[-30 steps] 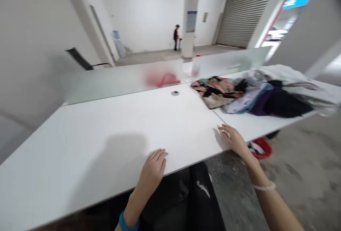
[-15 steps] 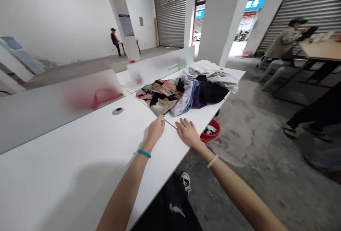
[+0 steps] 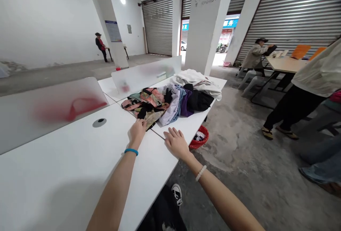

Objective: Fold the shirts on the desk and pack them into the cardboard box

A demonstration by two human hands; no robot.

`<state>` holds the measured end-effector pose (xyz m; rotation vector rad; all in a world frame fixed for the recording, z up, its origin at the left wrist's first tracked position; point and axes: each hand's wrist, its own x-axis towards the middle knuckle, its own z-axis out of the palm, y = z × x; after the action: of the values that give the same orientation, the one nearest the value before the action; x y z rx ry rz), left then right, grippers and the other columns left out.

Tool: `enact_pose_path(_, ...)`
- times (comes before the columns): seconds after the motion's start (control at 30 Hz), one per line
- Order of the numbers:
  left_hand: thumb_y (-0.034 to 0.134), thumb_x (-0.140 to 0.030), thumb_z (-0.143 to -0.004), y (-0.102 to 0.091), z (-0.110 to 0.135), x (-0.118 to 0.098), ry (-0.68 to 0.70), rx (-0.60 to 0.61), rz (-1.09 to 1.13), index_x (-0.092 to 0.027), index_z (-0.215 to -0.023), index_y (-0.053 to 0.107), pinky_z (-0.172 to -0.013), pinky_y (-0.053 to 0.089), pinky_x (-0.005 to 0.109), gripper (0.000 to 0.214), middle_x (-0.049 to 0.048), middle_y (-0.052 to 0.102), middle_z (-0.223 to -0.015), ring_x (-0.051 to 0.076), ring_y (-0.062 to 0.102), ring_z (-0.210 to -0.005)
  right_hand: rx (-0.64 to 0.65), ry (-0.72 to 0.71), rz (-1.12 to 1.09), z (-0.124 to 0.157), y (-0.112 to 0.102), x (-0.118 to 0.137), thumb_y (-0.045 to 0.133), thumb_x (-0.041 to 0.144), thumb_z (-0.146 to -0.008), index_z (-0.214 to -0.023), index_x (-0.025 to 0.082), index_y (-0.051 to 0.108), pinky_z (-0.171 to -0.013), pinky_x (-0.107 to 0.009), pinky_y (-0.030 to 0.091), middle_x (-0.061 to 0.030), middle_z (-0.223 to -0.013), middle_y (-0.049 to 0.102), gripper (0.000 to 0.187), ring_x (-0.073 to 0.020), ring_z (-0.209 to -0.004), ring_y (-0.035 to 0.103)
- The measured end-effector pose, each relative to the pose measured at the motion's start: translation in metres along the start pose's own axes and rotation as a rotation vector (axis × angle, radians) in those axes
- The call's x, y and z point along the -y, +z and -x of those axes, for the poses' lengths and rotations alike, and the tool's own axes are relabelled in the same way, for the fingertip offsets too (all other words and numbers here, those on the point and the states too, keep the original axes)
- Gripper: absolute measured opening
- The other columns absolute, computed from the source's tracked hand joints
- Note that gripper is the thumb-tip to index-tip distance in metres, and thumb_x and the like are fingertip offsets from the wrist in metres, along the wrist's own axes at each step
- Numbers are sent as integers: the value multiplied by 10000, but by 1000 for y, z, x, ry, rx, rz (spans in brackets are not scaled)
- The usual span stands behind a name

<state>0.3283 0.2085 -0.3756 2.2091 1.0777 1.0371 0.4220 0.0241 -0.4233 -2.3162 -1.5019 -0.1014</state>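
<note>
- The left hand reaches the near corner of the patterned garment. Its fingers curl at the cloth's edge, but I cannot tell whether they pinch it.
- The right hand lies flat on the white table, fingers apart, at 4 o'clock from the left hand.
- The garment lies at the front of a clothes pile, at 1 o'clock from both hands.
- A red basket sits on the floor at 3 o'clock from the right hand.

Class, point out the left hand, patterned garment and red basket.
left hand (image 3: 137, 130): head view, back of the hand.
patterned garment (image 3: 149, 98): head view, pink upper fold.
red basket (image 3: 199, 144): head view, front rim.
</note>
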Motion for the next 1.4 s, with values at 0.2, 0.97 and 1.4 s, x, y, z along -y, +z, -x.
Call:
enact_pose_path(0.2,531,-369,-874,-112,-12,3,-70,-254,152,-153,-921,601,-680,542,342,232,37,644,-848,162,625,-750,2,-9,16,-1,1,-2,361,302,-950,-1336,245,502,-1107,-469,238,-74,-1469,411,415,-266,-1378,311)
enact_pose_path(0.97,382,-392,-874,-268,321,99,-272,-48,-309,-212,-1106,631,-1032,430,420,385,87,601,-1304,246,551,-1211,-61,-117,74,3,15,-3,331,248,-923,-1263,143,574,-978,-533,398,-174,-1309,553,431,-318,-1226,477)
enact_pose_path(1.4,575,-303,-694,-386,381,109,-678,-1227,173,-323,-1061,547,-1057,386,586,368,-43,542,-1374,270,509,-1256,222,-761,-44,103,29,180,349,355,-984,-1428,276,413,-1103,-538,261,-78,-1518,321,456,-278,-1407,268)
